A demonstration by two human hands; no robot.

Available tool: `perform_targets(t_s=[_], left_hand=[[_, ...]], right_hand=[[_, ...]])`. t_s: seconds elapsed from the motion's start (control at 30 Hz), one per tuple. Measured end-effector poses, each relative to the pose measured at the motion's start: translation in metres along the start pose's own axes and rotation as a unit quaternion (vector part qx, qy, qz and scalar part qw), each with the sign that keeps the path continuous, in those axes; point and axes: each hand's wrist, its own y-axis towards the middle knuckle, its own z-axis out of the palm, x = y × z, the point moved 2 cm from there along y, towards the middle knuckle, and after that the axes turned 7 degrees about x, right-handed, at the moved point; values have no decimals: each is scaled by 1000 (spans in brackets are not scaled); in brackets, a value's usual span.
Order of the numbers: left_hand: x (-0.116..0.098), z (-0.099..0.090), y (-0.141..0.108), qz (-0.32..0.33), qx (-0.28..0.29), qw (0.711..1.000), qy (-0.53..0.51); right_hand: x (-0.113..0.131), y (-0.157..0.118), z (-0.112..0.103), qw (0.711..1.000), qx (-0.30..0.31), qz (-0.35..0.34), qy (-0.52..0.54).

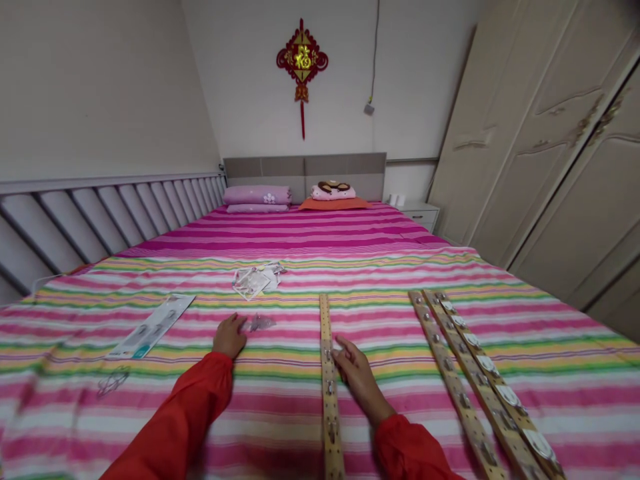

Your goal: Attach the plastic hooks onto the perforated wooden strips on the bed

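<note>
My left hand rests on the striped sheet, fingers stretched toward a small clear plastic bag whose contents I cannot make out. Its fingertips are at the bag's left edge. In front of me a narrow wooden strip lies lengthwise, with small metal pieces along its nearer part and small holes along its bare far part. My right hand is at the strip's right side, thumb and index finger apart, the fingertips near one of the metal pieces. Nothing shows in that hand.
More wooden strips with metal pieces lie at the right, one also bearing white discs. A flat clear package and thin wire-like loops are at the left. Crumpled packaging lies farther back. A wardrobe stands right.
</note>
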Motion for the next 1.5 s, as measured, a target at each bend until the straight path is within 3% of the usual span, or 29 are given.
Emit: perform_targets(t_s=[0.3,0.47,0.57,0.63,0.73,0.87,1.03,1.17,1.33,1.5], left_hand=[[-1,-22,-6,-49,-45,995,-80],[-2,-42,-20,-86,-115,978,-152],[-18,-50,-31,-97,-142,951,-257],[-40,-50,-39,-82,-133,932,-326],[-85,-39,-52,-41,-84,893,-440],[-147,-10,-67,-37,-3,849,-527],[-197,22,-80,-5,53,822,-567],[-212,35,-87,12,62,841,-538],[-214,43,-94,52,62,878,-472],[-211,44,-99,79,102,878,-460]], right_hand=[[4,0,3,1000,5,3,8],[6,0,2,1000,4,-4,13],[8,0,2,1000,5,-3,25],[10,0,2,999,6,-7,36],[11,1,0,998,4,-9,55],[14,0,-2,997,5,-4,71],[17,-2,-4,995,3,-18,103],[17,-1,-5,988,-14,-21,149],[14,0,-8,986,-18,-25,167],[12,0,-10,986,-8,-19,166]])
